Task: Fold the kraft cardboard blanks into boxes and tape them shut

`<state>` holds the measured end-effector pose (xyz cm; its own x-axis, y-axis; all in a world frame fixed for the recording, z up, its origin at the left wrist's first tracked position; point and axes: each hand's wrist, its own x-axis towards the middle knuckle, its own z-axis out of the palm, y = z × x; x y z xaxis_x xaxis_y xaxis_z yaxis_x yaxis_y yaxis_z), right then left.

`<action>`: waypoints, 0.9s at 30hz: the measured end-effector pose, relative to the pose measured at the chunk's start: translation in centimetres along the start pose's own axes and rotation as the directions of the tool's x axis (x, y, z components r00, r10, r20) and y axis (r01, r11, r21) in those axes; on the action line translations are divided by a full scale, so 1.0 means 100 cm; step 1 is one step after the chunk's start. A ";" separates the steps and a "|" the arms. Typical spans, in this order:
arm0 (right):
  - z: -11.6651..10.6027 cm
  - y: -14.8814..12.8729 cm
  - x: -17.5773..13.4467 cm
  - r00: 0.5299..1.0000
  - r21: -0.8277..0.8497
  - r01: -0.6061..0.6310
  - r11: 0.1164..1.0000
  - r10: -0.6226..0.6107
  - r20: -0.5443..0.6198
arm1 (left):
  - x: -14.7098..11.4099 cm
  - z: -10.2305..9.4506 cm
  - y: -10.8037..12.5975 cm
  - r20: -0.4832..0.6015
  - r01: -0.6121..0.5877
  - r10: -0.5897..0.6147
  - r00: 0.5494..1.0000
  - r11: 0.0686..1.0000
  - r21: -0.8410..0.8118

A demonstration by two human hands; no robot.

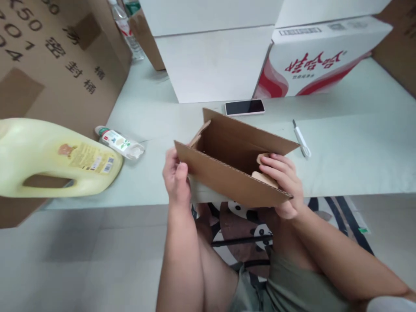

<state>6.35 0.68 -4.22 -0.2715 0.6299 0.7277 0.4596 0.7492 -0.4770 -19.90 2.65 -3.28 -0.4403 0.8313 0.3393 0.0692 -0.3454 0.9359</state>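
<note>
A brown cardboard box (234, 173) is held between my two hands near the table's front edge, its top flaps raised and its dark inside showing. My left hand (177, 175) grips the box's left end, thumb on the near flap and fingers behind. At the right end, my right hand (284, 182) lays its fingers over the small end flap, which bends inward, with the thumb below the near corner. Just beyond the box lies a phone (245, 107). Right of it is a white utility knife (301, 139) with a dark tip.
White cartons (217, 65) and a red-and-white printed carton (312, 60) stand at the back. On the left are a large brown carton (65, 56), a yellow jug (58, 162), a small bottle (120, 143) lying down and a water bottle (126, 32). A panda-patterned cloth (240, 225) hangs below.
</note>
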 end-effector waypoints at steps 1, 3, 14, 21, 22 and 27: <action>0.000 0.000 0.000 1.000 0.022 0.002 1.000 -0.002 0.009 | 0.000 0.002 0.000 -0.028 -0.052 0.052 0.998 0.999 0.010; 0.001 -0.002 0.000 1.000 0.062 -0.009 0.998 0.009 0.005 | -0.001 0.008 0.000 -0.078 -0.144 0.144 0.986 0.990 0.010; 0.011 -0.024 -0.003 0.974 0.150 -0.100 0.984 0.128 -0.188 | -0.003 0.026 -0.003 -0.177 -0.089 0.093 0.980 0.996 0.030; 0.006 -0.010 -0.008 0.930 0.136 -0.123 0.983 0.162 -0.331 | -0.004 0.019 -0.005 -0.107 -0.097 0.103 0.989 0.993 0.060; 0.005 -0.009 -0.008 0.945 0.156 -0.132 0.979 0.172 -0.280 | -0.005 0.018 -0.006 -0.103 -0.099 0.105 0.989 0.993 0.057; 0.000 -0.013 -0.006 0.981 0.214 -0.149 0.965 0.171 -0.088 | -0.006 0.008 -0.007 -0.027 -0.105 0.106 0.994 0.993 0.063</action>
<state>5.93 -0.67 -4.05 -0.1130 0.7282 0.6759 0.3032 0.6731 -0.6745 -18.96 2.75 -4.04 -0.4546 0.7776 0.4343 0.1709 -0.4024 0.8994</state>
